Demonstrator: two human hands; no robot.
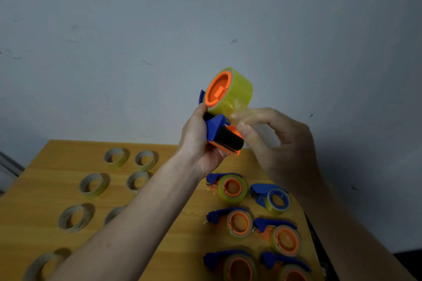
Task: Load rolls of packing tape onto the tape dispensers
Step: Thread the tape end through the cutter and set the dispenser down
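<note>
Above a yellow wood worktop (173,246) set against a scuffed grey wall (205,18) — left hand (201,143) grips a blue-orange dispenser (225,136) carrying a tape roll (230,91); right-hand fingers (246,130) pinch its loose tape end. Spare rolls (93,185) lie left, loaded dispensers (230,188) right.

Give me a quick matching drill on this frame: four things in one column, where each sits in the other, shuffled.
Things:
1. left hand
2. right hand
3. bare tape rolls
4. loaded dispensers

Places:
A. left half of the wooden table
B. gripping the held dispenser
C. right half of the table
D. pinching the clear tape end

Pairs: 1-B, 2-D, 3-A, 4-C
</note>
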